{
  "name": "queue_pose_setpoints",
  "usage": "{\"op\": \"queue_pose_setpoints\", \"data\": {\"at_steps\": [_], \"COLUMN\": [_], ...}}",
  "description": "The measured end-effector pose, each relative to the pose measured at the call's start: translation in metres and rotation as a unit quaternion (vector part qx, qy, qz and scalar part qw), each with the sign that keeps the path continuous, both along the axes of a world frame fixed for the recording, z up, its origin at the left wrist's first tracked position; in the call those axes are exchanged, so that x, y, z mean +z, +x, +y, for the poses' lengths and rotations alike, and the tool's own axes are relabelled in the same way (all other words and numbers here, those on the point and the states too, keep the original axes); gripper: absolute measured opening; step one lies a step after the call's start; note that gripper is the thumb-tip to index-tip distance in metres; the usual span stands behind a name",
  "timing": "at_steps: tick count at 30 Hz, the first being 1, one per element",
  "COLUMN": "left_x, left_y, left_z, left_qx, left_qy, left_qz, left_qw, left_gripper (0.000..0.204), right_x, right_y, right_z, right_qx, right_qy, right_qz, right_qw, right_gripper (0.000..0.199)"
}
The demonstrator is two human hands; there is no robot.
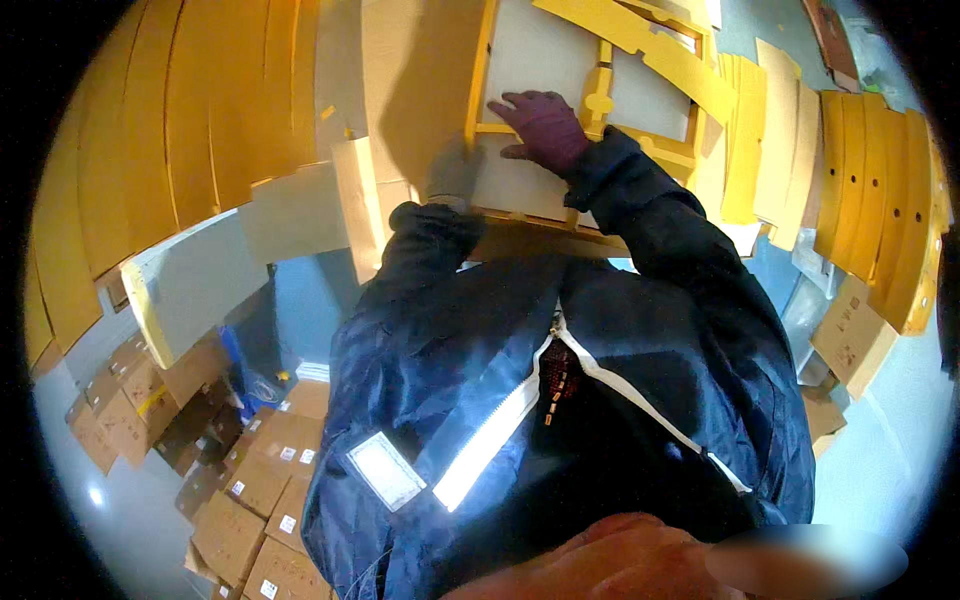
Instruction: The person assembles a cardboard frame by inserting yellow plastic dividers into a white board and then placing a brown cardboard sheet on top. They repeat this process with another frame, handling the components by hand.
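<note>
A yellow frame with pale board panels (pixel 545 60) lies flat in front of me at the top middle. My right hand (pixel 545 128), in a dark purple glove, rests flat on a yellow bar of that frame with fingers spread. My left hand (pixel 452 172), in a grey glove, grips the frame's near left edge. Both forearms are in a dark blue jacket with a reflective stripe (pixel 490 440).
Curved yellow panels (pixel 190 120) are stacked at the upper left, and more with holes (pixel 880 190) stand at the right. Pale board sheets (pixel 295 210) lean beside the frame. Several brown cardboard boxes (pixel 260 490) sit on the floor at the lower left.
</note>
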State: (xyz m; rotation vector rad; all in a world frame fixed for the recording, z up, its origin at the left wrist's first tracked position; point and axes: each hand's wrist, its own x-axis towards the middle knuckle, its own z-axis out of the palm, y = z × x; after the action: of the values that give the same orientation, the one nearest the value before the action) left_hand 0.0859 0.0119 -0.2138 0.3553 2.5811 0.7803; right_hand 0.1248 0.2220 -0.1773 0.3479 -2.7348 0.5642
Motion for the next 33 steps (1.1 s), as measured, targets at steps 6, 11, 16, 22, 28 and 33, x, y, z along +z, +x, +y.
{"op": "queue_pose_setpoints", "data": {"at_steps": [6, 11, 16, 22, 28, 33], "left_x": [0.029, 0.063, 0.022, 0.006, 0.021, 0.006], "left_y": [0.052, 0.082, 0.088, 0.102, 0.109, 0.116], "left_z": [0.025, 0.115, 0.140, 0.141, 0.138, 0.133], "left_qx": [-0.065, -0.166, -0.136, -0.095, -0.063, -0.049], "left_qy": [0.177, -0.003, -0.055, -0.042, -0.008, 0.017], "left_qz": [0.101, -0.103, -0.080, -0.038, -0.062, 0.031], "left_qw": [0.977, 0.981, 0.986, 0.994, 0.996, 0.998], "left_gripper": [0.037, 0.051, 0.045, 0.036, 0.030, 0.027], "right_x": [0.089, 0.058, 0.035, 0.012, -0.033, -0.041], "right_y": [0.068, 0.089, 0.087, 0.080, 0.083, 0.090], "right_z": [0.077, 0.086, 0.104, 0.125, 0.135, 0.128], "right_qx": [-0.105, -0.080, -0.002, 0.065, 0.083, 0.086], "right_qy": [0.085, 0.099, 0.072, 0.059, 0.025, 0.018], "right_qz": [-0.335, -0.311, -0.310, -0.345, -0.362, -0.316], "right_qw": [0.932, 0.942, 0.948, 0.934, 0.928, 0.945], "right_gripper": [0.054, 0.035, 0.028, 0.023, 0.030, 0.025]}}
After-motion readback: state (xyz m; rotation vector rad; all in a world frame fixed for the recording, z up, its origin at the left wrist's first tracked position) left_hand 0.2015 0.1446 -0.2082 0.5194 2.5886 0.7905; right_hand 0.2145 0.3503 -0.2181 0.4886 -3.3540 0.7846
